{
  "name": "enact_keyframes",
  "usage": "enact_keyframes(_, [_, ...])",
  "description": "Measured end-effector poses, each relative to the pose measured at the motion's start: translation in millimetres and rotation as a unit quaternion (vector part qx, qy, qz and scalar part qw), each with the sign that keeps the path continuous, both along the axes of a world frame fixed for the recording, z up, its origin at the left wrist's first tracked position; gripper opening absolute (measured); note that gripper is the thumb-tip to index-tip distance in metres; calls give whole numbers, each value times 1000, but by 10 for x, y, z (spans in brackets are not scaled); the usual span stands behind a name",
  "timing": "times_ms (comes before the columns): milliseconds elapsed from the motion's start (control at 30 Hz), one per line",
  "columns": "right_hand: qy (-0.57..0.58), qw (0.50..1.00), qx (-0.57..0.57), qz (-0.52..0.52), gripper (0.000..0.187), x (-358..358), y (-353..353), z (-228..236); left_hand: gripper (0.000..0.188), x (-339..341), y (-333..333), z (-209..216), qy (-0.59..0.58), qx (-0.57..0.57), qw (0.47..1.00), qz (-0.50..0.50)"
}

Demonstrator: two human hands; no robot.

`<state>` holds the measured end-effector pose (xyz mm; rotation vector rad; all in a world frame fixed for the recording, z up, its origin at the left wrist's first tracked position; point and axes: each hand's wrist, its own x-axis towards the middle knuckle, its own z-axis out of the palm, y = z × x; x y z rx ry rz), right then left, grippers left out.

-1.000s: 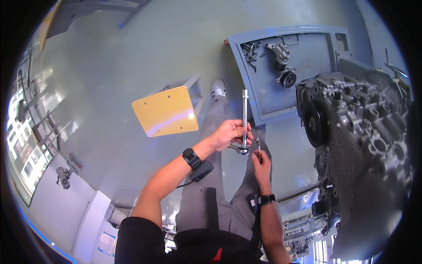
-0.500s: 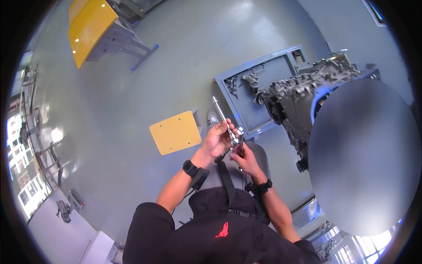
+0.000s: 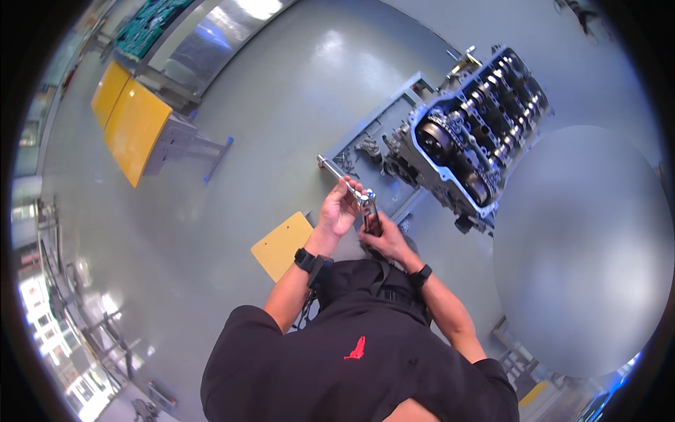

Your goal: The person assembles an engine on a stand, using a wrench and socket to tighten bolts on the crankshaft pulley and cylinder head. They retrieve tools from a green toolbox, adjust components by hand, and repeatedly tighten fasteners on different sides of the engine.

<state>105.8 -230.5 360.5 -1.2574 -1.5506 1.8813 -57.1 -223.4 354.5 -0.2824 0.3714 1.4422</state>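
My left hand (image 3: 338,213) is closed round a chrome extension bar (image 3: 339,173), which points away to the upper left with a wider socket-like end. My right hand (image 3: 390,240) grips the handle of a ratchet wrench (image 3: 365,200). The ratchet's shiny head meets the near end of the bar beside my left fingers; whether the two are locked together cannot be made out. Ahead and to the right, apart from both hands, stands an engine (image 3: 485,133) with its top uncovered, showing camshafts and a timing chain at its near end.
Under the engine is a grey-blue stand tray (image 3: 380,116) with loose bolts (image 3: 346,163) and a metal part. A yellow stool top (image 3: 283,246) is left of my legs. Farther left stands a yellow desk (image 3: 137,130). A blurred grey oval hides the right side.
My view has turned toward the engine, showing its open top. Both hands have come up and forward with the tools, and the ratchet head now lies against the bar's near end.
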Motion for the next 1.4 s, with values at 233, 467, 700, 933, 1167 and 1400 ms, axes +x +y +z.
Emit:
enact_keyframes(233, [-244, 932, 269, -3, 30, 587, 104, 115, 20, 31, 8, -29, 83, 6, 987, -136])
enact_keyframes(467, [-140, 983, 116, 24, 27, 728, -85, 380, 28, 197, -68, 225, -12, 67, 991, -115])
enact_keyframes(700, [15, 999, -33, -23, 32, 604, -84, 529, 25, 279, -57, 22, -71, 14, 997, -3])
enact_keyframes(933, [-160, 925, 327, 106, 25, 550, -110, 522, 27, -7, -175, -110, 66, -69, 990, -100])
enact_keyframes(1167, [-195, 881, 405, 147, 23, 623, -121, 538, 31, 30, -217, -88, 139, -117, 968, -175])
enact_keyframes(1400, [-96, 990, 103, 3, 27, 477, -202, 383, 35, 410, 141, 277, 18, -6, 999, -38])
